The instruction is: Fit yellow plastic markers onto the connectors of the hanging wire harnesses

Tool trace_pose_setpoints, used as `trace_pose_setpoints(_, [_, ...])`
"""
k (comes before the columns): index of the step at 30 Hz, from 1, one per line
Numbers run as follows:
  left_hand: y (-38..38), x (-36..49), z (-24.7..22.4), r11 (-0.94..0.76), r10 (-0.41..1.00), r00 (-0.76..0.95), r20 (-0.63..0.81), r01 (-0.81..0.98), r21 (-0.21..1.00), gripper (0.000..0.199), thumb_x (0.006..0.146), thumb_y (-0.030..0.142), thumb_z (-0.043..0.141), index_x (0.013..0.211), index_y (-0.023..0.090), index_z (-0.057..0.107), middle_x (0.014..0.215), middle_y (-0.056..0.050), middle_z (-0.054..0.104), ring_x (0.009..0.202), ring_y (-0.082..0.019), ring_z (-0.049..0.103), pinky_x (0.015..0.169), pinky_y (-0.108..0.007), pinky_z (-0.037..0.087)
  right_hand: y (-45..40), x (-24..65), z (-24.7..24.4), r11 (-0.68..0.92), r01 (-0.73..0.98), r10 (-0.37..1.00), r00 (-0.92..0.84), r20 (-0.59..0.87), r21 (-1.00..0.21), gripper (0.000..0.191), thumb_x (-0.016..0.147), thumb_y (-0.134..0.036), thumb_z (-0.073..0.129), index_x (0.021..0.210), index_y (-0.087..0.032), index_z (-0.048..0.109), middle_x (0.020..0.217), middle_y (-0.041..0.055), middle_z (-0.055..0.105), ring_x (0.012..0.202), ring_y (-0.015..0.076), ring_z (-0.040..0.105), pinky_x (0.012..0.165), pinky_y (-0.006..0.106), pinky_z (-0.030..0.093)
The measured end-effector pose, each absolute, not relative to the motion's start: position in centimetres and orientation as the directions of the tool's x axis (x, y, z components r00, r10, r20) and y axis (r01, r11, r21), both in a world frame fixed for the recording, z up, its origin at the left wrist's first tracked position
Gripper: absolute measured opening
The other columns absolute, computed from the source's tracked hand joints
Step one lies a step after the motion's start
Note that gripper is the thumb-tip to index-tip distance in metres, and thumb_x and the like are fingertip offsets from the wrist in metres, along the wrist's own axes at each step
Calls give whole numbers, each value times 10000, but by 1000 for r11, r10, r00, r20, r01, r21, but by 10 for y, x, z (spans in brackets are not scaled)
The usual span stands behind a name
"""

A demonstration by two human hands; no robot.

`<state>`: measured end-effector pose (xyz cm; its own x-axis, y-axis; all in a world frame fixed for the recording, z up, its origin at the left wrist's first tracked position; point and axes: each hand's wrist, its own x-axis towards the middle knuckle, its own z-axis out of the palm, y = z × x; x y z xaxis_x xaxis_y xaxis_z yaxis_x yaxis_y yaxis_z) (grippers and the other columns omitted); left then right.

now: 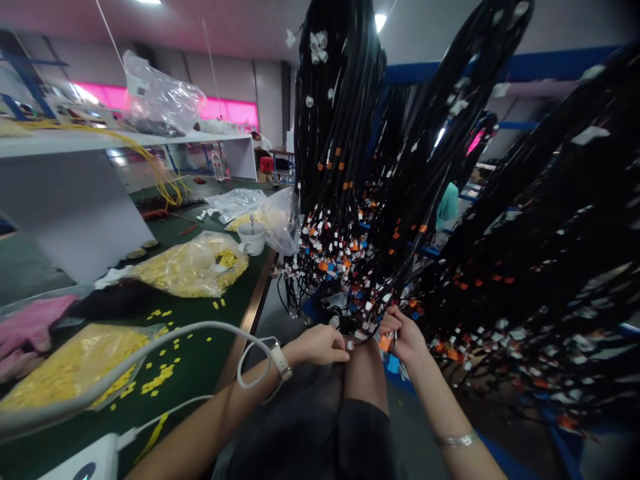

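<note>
My left hand (321,345) reaches in over my lap, thumb and fingers pinched at a small white connector (350,345) on a cable end. My right hand (407,337) is closed around thin black cables at the lower end of a hanging bundle. An orange connector (385,343) shows beside its fingers, and a blue connector (393,364) dangles just below. Above both hands hang thick black cable bundles (343,113), their ends crowded with white, orange and blue connectors. Exactly which cables lie inside my right fist is hidden.
On the green table (215,333) at left lie bags of small yellow pieces (195,267), loose yellow pieces, a white cup (251,239) and pink gloves (37,327). A grey hose (165,333) curves across the table's front. A white shelf (200,138) stands behind. More cable bundles (550,200) fill the right.
</note>
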<state>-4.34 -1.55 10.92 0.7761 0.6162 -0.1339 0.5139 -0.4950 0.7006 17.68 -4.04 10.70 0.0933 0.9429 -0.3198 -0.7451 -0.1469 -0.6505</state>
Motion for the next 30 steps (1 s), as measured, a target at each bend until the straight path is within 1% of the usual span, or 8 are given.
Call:
trace_pose_setpoints(3, [-36, -32, 95, -121, 611, 766, -200, 340, 933, 138, 660, 207, 621, 770, 143, 673, 631, 18, 597, 580, -85, 469, 534, -187, 309, -43, 177, 98, -137, -688, 932, 154, -328, -713, 215, 794, -303, 578, 658, -204, 443, 453, -77, 386, 390, 73, 409, 414, 188, 404])
trace_pose_setpoints(5, [-51, -23, 89, 71, 588, 767, -255, 265, 962, 140, 663, 187, 604, 778, 127, 657, 560, 35, 534, 498, -66, 407, 488, -185, 282, -44, 178, 95, -138, -643, 924, 190, -332, -754, 221, 767, -328, 606, 660, -202, 460, 463, -65, 417, 394, 85, 422, 388, 198, 392])
trace_pose_setpoints(8, [-74, -10, 84, 509, 590, 675, -443, 115, 853, 107, 629, 120, 599, 736, 120, 614, 473, 51, 452, 422, -60, 370, 433, -185, 240, -48, 182, 93, -137, -605, 913, 230, -337, -785, 232, 767, -331, 603, 647, -193, 459, 416, -90, 334, 336, 59, 326, 329, 167, 308])
trace_pose_setpoints(10, [-88, -4, 82, 659, 589, 618, -521, 7, 752, 114, 619, 60, 549, 708, 128, 571, 456, 51, 433, 422, -69, 410, 432, -181, 267, -51, 184, 92, -127, -596, 905, 258, -339, -793, 242, 776, -332, 588, 641, -190, 446, 406, -107, 284, 320, 43, 270, 318, 150, 268])
trace_pose_setpoints(17, [-133, 4, 68, 752, 533, 630, -566, -45, 657, 227, 536, -65, 406, 625, 102, 531, 547, -9, 522, 450, -84, 524, 522, -218, 421, -48, 171, 85, -72, -576, 895, 323, -307, -814, 267, 762, -355, 595, 641, -198, 416, 410, -117, 263, 315, 39, 255, 318, 148, 255])
trace_pose_setpoints(22, [-145, 3, 40, 799, 424, 635, -646, 73, 597, 203, 553, -71, 445, 573, 95, 561, 468, -16, 512, 399, -82, 509, 519, -212, 448, -42, 159, 76, -18, -567, 886, 373, -277, -824, 285, 751, -381, 604, 652, -203, 405, 406, -122, 260, 316, 36, 257, 318, 142, 259])
trace_pose_setpoints(27, [-142, -5, 19, 762, 401, 645, -651, 159, 628, 113, 566, 8, 597, 514, 108, 588, 471, -29, 534, 435, -105, 532, 518, -228, 448, -39, 156, 71, 34, -550, 874, 421, -241, -834, 294, 733, -398, 619, 661, -204, 410, 412, -128, 251, 313, 31, 250, 318, 142, 280])
trace_pose_setpoints(30, [-137, -10, 15, 637, 429, 719, -547, 189, 747, 84, 536, 112, 704, 504, 124, 627, 497, -18, 556, 480, -112, 521, 575, -268, 462, -38, 157, 69, 55, -540, 864, 447, -231, -840, 314, 712, -411, 634, 647, -207, 404, 406, -128, 243, 305, 31, 238, 303, 146, 262])
